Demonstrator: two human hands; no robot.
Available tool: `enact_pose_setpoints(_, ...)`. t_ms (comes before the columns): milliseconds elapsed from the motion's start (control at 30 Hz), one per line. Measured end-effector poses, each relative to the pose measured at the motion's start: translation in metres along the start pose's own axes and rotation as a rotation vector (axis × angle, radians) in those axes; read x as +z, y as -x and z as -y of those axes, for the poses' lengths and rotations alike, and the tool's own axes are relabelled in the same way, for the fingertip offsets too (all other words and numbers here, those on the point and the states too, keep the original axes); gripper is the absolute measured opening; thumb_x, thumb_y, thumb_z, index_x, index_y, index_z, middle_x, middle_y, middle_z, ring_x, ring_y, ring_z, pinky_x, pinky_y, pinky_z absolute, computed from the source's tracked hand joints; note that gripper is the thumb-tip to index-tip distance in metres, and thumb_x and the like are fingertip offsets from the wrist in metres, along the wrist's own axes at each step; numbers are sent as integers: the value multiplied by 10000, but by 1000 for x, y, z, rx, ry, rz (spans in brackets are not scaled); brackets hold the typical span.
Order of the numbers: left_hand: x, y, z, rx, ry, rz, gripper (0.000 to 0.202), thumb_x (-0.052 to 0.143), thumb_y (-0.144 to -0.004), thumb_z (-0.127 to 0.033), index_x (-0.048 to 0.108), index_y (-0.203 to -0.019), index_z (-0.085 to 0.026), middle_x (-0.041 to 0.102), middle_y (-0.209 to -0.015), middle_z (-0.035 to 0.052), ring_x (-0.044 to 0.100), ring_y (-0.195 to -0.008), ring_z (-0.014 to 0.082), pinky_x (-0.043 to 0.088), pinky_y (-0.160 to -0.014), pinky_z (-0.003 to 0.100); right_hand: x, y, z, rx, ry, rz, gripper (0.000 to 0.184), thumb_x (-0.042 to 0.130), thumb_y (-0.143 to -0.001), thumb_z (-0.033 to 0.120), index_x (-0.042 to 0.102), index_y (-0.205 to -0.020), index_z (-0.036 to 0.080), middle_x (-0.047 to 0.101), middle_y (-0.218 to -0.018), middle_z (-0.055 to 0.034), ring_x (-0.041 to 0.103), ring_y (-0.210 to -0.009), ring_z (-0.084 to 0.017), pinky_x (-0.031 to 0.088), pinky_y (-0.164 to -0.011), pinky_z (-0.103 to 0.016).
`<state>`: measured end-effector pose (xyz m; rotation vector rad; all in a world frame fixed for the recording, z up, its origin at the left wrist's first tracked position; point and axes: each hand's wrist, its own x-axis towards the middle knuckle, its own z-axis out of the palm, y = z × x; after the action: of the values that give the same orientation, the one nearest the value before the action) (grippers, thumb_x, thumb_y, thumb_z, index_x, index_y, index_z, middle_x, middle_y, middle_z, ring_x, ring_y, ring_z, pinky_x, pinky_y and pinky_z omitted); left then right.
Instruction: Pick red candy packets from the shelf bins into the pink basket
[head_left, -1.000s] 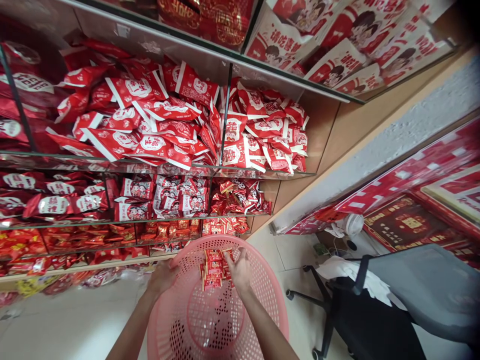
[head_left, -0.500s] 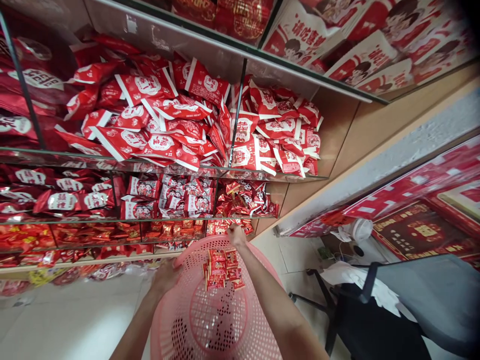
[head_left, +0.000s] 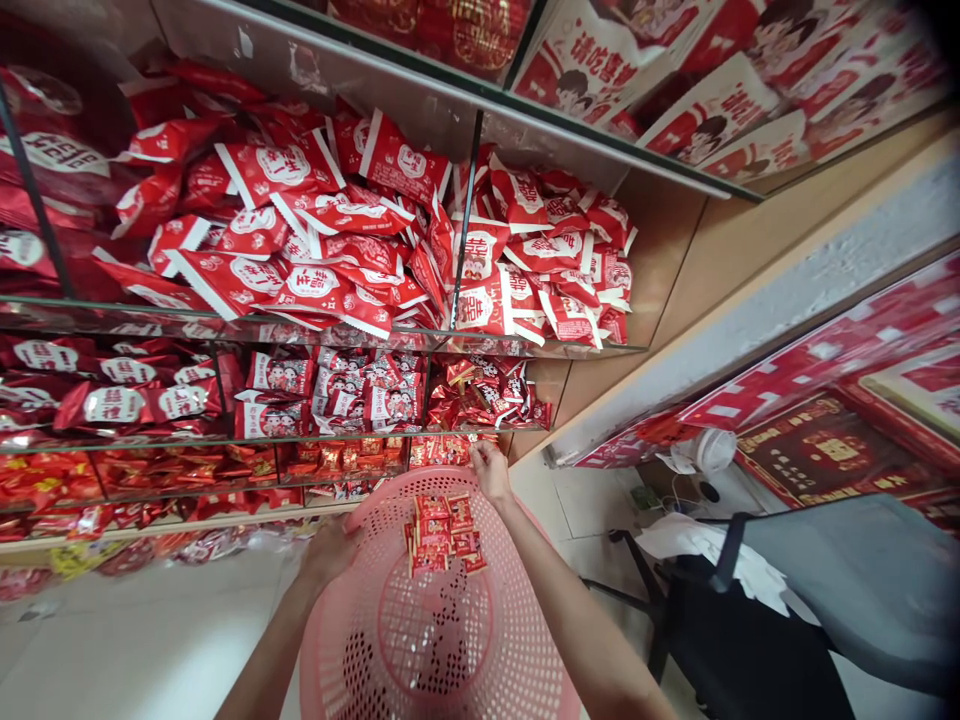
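We're gripping the pink basket (head_left: pixel 352 650) by its rim at bottom centre with our left hand (head_left: pixel 330 548) to steady it, red packets (head_left: pixel 442 535) lying inside, while our right hand (head_left: pixel 491 470) is reaching the shelf sweets (head_left: pixel 450 450) just above, fingers possibly pinching one, can't tell.

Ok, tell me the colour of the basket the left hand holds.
The basket is pink, best seen in the head view.

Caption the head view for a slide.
Left hand holds pink basket of red packets; right hand reaches toward shelved packets.
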<state>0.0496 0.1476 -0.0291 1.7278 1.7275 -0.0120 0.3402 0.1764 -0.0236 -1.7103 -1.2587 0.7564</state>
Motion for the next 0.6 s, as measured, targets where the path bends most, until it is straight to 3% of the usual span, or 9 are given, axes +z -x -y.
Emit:
enact_pose_setpoints(167, 1, -1, 2, -2, 17, 27, 231, 458, -788, -235, 647, -898, -162, 710, -862, 67, 642, -809, 186, 421, -666, 234, -11, 30, -2, 41, -105, -1, 318, 411, -823, 493, 491, -781, 188, 502, -624, 19, 420, -474, -103, 383, -465, -215)
enact_pose_setpoints(333, 3, 0, 1, -22, 60, -4, 240, 460, -773, -271, 649, -880, -170, 704, -799, 39, 649, -746, 187, 427, -618, 235, 0, 54, -16, 108, -94, 68, 384, 425, -759, 564, 493, -688, 193, 476, -537, 32, 385, -418, -102, 358, -403, -220)
enact_pose_setpoints(600, 2, -1, 1, -20, 28, 6, 289, 448, -771, -289, 656, -932, -168, 710, -931, 68, 651, -868, 202, 443, -701, 234, 20, 51, -16, 124, 147, 31, 321, 506, -736, 457, 597, -626, 169, 568, -543, -6, 505, -497, -142, 398, -483, -234)
